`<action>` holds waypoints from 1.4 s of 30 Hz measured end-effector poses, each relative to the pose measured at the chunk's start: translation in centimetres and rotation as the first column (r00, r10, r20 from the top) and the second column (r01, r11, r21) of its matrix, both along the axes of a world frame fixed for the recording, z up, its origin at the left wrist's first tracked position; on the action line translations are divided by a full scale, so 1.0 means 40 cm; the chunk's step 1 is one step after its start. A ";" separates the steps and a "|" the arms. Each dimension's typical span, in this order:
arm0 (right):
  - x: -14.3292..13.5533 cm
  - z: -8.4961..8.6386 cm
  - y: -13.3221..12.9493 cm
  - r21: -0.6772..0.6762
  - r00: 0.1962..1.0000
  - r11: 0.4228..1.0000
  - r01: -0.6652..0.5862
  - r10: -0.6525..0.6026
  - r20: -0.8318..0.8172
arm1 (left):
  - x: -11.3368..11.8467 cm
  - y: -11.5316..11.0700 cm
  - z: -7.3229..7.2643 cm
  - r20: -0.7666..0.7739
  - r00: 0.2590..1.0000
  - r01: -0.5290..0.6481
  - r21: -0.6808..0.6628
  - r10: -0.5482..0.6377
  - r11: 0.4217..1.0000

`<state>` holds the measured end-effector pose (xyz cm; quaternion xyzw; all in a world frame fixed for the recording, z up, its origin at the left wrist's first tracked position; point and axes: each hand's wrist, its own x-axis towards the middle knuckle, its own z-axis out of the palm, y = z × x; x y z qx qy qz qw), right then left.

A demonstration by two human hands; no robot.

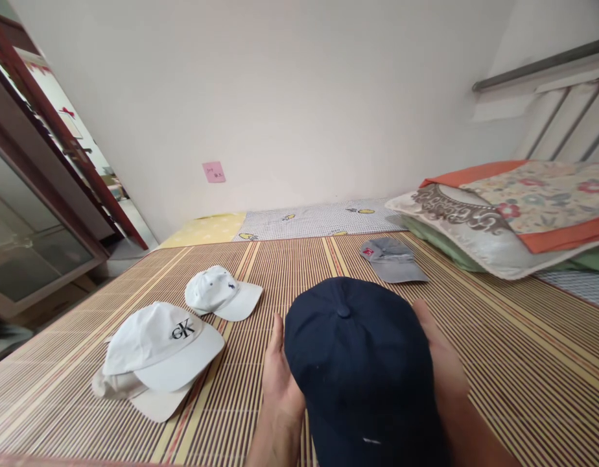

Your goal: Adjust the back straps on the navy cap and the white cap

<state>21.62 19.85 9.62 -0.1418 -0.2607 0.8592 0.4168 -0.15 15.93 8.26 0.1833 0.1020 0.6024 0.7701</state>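
Observation:
A dark navy cap (360, 363) is held between both hands at the lower centre, its crown facing up and its brim toward me. My left hand (281, 373) is on its left side, thumb up, the fingers partly hidden beneath. My right hand (443, 360) grips the right side, most of its fingers behind the cap. To the left, a white cap with black CK letters (158, 340) rests on a cream cap (156, 402). A smaller white cap (222, 292) lies just beyond them. Farther back on the right is a grey cap (391, 259).
The caps lie on a striped bamboo mat (299, 266). Folded bedding and a pillow (513, 207) are at the right, near a white headboard. A patterned sheet (314, 220) runs along the wall, which bears a pink note (213, 172). A glass-fronted cabinet (27, 240) stands left.

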 end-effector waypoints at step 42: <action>-0.001 -0.085 0.094 -0.294 0.999 0.955 -0.032 0.029 -0.012 | -0.002 0.060 -0.114 0.026 0.999 0.029 0.064 -0.031 0.998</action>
